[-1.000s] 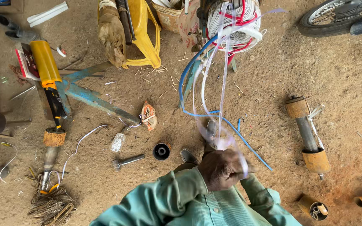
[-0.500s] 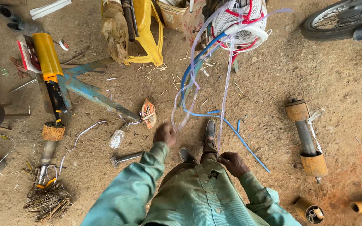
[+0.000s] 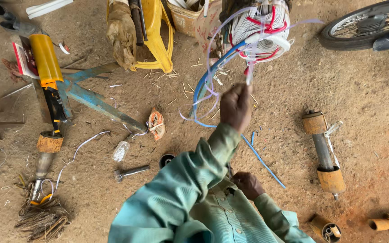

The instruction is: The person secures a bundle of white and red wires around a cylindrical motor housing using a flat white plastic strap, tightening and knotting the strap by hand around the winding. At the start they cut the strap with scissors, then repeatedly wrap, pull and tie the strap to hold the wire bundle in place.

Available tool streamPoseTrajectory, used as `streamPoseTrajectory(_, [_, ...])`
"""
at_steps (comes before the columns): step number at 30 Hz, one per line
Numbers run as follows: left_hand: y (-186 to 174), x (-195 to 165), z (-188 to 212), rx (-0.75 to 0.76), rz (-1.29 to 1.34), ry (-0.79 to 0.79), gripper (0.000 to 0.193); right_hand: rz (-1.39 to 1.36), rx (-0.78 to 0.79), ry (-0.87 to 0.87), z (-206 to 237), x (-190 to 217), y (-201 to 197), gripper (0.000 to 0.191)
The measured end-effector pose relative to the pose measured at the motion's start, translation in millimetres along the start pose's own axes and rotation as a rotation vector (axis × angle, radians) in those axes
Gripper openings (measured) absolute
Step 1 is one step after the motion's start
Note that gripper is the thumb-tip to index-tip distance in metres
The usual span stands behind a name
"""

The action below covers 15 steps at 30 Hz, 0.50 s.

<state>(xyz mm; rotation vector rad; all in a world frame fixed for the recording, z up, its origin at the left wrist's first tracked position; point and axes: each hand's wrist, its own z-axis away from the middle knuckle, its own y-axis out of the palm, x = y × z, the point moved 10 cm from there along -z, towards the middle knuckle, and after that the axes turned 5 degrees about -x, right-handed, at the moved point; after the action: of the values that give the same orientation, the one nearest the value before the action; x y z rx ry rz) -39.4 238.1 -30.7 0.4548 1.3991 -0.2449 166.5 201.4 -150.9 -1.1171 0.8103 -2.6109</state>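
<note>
My left hand [image 3: 236,108] is raised in a fist, shut on a thin white plastic strip [image 3: 249,74]. The strip runs up to a bundle of white and red strips [image 3: 262,27] wound on a frame. Blue and pale violet strips [image 3: 202,87] loop down from the same bundle, just left of that hand. My right hand [image 3: 248,184] is curled against my green shirt [image 3: 221,216]. Nothing shows between its fingers. A long blue strip [image 3: 262,159] lies on the dirt beside it.
On the dirt lie a rusty shock absorber [image 3: 324,150], a yellow-sleeved shock absorber [image 3: 47,76], a blue metal frame [image 3: 100,103], a bolt [image 3: 131,172], a black ring [image 3: 166,159] and a wire heap [image 3: 41,216]. A yellow plastic chair [image 3: 156,33] and wheel [image 3: 365,22] stand farther off.
My left hand rose from the ground near the black ring up to the hanging strips and closed on a white one. My right hand stayed near my chest.
</note>
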Motion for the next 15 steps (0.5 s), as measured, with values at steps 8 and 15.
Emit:
streamPoseTrajectory(8, [-246.0,224.9,219.4,0.585,-1.239,-0.876,0.022,-1.228,0.136,-0.293,-81.6,109.6,-74.4,0.073])
streamPoseTrajectory(15, [-407.5,195.3,306.1,-0.184,-1.093,-1.447,0.03,-1.353,0.181,-0.438,-101.8,166.8,-133.6,0.045])
